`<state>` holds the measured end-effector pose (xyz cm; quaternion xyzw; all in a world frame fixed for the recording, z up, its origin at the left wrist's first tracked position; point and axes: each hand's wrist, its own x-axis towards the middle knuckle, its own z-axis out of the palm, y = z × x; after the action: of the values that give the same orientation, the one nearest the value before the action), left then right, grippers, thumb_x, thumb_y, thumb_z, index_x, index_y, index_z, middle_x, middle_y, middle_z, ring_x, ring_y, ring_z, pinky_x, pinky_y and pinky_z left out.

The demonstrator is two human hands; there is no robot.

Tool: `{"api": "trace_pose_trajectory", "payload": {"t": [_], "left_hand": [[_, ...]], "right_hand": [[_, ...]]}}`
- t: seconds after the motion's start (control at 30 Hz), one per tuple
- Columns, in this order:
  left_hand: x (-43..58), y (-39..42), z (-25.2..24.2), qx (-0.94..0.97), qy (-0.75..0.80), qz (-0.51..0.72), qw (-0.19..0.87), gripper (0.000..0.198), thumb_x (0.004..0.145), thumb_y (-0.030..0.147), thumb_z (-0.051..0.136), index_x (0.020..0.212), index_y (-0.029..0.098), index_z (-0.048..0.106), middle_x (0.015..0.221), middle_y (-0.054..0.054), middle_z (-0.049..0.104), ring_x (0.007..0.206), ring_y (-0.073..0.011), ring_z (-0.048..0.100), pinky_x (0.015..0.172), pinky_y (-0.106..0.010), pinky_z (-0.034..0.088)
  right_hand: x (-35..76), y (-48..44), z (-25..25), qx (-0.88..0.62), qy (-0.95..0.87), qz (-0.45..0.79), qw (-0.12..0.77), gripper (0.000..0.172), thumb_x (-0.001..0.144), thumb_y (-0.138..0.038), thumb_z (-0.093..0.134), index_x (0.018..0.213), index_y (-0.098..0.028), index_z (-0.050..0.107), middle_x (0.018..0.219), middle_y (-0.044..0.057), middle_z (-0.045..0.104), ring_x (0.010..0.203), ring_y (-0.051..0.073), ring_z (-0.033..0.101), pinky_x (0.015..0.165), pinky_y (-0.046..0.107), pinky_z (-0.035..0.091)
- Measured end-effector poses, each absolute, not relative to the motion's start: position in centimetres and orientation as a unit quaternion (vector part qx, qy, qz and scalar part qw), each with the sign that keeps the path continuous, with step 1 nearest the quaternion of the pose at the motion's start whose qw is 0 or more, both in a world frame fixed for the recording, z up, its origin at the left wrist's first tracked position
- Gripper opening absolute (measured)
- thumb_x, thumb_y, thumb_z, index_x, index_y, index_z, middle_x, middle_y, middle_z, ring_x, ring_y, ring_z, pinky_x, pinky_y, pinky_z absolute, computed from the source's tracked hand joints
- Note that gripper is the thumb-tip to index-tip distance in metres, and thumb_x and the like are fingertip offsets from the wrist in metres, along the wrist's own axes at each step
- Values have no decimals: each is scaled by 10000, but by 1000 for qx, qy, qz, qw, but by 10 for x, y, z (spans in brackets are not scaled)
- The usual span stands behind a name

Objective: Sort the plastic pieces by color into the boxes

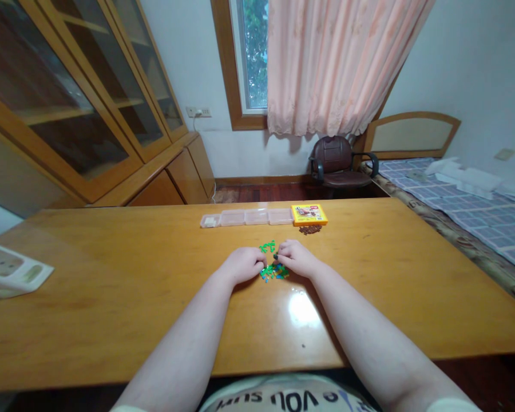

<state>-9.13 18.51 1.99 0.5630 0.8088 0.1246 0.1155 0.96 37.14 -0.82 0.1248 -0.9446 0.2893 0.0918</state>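
Clear plastic trays point(256, 217) are lined up near the far edge of the table point(124, 286), a pale item point(210, 221) contained in the leftmost; yellow box point(309, 213) set at right end. Mixed pieces point(278, 272) are flanked by half-curled left hand point(245, 264) and right hand point(298, 258); grip cannot be told.

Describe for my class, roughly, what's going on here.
At a glossy yellow-brown wooden table, the person's left hand and right hand are at the edges of a small, loose pile of green, blue and yellow pieces. Whether either hand grips a piece is too small to tell. Small bright green pieces lie just beyond the pile. Farther back, a row of translucent plastic trays stretches left from a flat yellow rectangular box, with small brown pieces in front of the box.
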Motion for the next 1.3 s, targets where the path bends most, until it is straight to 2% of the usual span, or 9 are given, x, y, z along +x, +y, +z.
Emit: {"api": "trace_pose_trajectory", "payload": {"t": [0.17, 0.3, 0.5, 0.67, 0.87, 1.03, 1.3], "left_hand": [[-92, 185, 18, 579, 792, 134, 141, 285, 769, 213, 465, 861, 259, 730, 907, 12, 715, 844, -156, 621, 778, -234, 453], [-92, 184, 19, 573, 799, 122, 135, 330, 770, 198, 450, 930, 278, 728, 949, 14, 717, 876, -168, 627, 809, -259, 462], [-93, 185, 21, 537, 828, 102, 126, 337, 776, 202, 463, 983, 292, 714, 1015, 12, 710, 938, -179, 628, 831, -265, 462], [-92, 183, 25, 553, 816, 120, 119, 291, 778, 207, 453, 867, 259, 725, 918, 3, 715, 853, -171, 625, 777, -255, 456], [-90, 182, 25, 581, 794, 104, 144, 245, 764, 238, 476, 737, 222, 719, 790, -5, 704, 735, -156, 603, 692, -236, 438], [-93, 183, 22, 568, 800, 118, 155, 310, 757, 199, 463, 903, 271, 728, 922, 16, 720, 851, -163, 627, 778, -241, 452], [-94, 182, 25, 514, 844, 118, 96, 348, 810, 210, 435, 1062, 256, 671, 1073, -30, 679, 980, -198, 612, 884, -291, 450]], "right_hand": [[9, 372, -8, 65, -961, 251, 98, 360, 922, -309, 469, 681, -158, 689, 669, 32, 591, 699, 146, 482, 718, 283, 334], [10, 374, -8, 99, -952, 273, 101, 353, 933, -297, 448, 746, -189, 726, 693, 25, 599, 720, 145, 494, 726, 279, 339], [10, 372, -8, 102, -957, 255, 91, 374, 936, -299, 436, 740, -178, 731, 679, 34, 598, 704, 147, 492, 721, 283, 347], [9, 375, -8, 88, -952, 274, 103, 412, 955, -303, 387, 775, -196, 741, 681, 35, 606, 709, 149, 503, 737, 285, 353], [11, 373, -8, 107, -936, 320, 98, 425, 934, -288, 421, 629, -161, 688, 615, 24, 578, 658, 139, 485, 706, 274, 363], [11, 371, -7, 119, -941, 308, 74, 397, 921, -253, 440, 602, -158, 655, 606, 14, 564, 652, 135, 480, 689, 263, 359], [7, 376, -10, -9, -962, 238, 133, 408, 946, -300, 384, 673, -154, 651, 698, 48, 587, 723, 156, 515, 718, 280, 368]]}}
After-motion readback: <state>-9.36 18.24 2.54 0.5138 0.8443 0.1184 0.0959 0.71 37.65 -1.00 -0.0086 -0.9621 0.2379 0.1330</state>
